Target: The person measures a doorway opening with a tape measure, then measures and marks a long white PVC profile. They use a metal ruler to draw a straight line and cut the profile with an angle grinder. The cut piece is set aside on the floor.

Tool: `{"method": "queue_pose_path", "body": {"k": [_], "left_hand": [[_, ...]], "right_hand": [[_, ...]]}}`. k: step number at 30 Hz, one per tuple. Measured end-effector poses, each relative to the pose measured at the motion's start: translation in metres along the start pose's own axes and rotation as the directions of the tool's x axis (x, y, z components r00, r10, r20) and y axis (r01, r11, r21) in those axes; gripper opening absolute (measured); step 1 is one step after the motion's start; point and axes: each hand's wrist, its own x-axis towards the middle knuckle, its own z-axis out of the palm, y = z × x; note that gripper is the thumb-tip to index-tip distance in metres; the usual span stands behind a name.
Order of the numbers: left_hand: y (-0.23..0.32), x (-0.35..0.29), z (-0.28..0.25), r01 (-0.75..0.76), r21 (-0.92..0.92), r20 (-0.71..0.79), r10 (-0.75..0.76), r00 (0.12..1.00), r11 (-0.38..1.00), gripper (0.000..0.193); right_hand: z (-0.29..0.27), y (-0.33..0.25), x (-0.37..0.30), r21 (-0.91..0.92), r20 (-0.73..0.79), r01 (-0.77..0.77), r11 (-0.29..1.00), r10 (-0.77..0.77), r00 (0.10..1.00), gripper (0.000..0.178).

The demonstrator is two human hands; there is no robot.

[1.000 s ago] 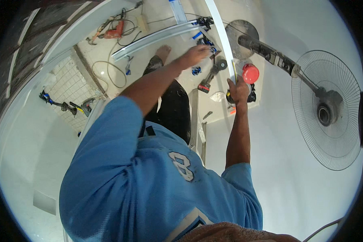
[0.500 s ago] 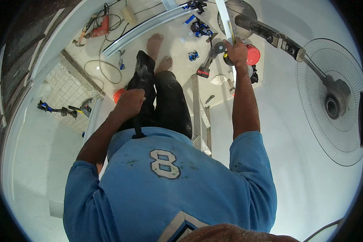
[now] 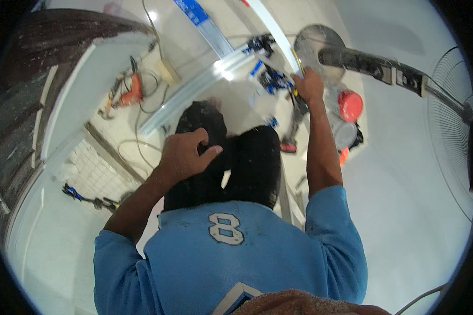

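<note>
My left hand (image 3: 186, 155) is over my black-trousered thigh (image 3: 197, 181), with the thumb apart from the fingers and nothing seen in it. My right hand (image 3: 311, 86), arm stretched forward, closes around the near end of a long white strip (image 3: 273, 29) that runs up and away from me. A narrow yellow piece (image 3: 298, 60) shows along the strip beside the fingers; I cannot make out what it is. Just under this hand lies a cordless power tool (image 3: 291, 128) with a red-and-black battery, partly hidden and blurred.
A standing fan (image 3: 452, 126) lies along the right wall. Near its base are a red-lidded tub (image 3: 350, 106) and a clear container (image 3: 344, 134). Metal channels (image 3: 194, 92) cross the floor ahead. A red drill (image 3: 134, 92), a hammer (image 3: 110, 97) and cords lie at left.
My left hand has let go of a dark strap-like piece at my waist, opened, and moved forward. The right hand still grips the white strip. My view has shifted, and my legs have bent.
</note>
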Motion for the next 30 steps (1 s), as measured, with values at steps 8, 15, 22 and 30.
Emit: {"method": "queue_pose_path", "body": {"k": [8, 15, 22, 30], "left_hand": [[-0.073, 0.178, -0.014, -0.239, -0.331, -0.319, 0.130, 0.939, 0.913, 0.030], [-0.088, 0.334, -0.021, -0.284, 0.440, -0.683, 0.522, 0.510, 0.852, 0.054], [-0.121, 0.375, -0.104, -0.068, 0.928, -0.259, 0.765, 0.589, 0.367, 0.102], [-0.105, 0.346, -0.150, 0.104, 0.957, -0.260, 0.638, 0.724, 0.272, 0.038]], "right_hand": [[0.054, -0.008, 0.009, 0.039, -0.069, 0.015, 0.999, -0.012, 0.998, 0.038], [0.070, 0.008, -0.016, 0.103, -0.232, -0.023, 0.994, 0.046, 0.972, 0.049], [0.070, -0.041, -0.001, 0.199, -0.334, 0.141, 0.970, -0.069, 0.940, 0.027], [0.042, -0.033, -0.024, 0.114, -0.289, 0.118, 0.986, -0.081, 0.954, 0.023]]}}
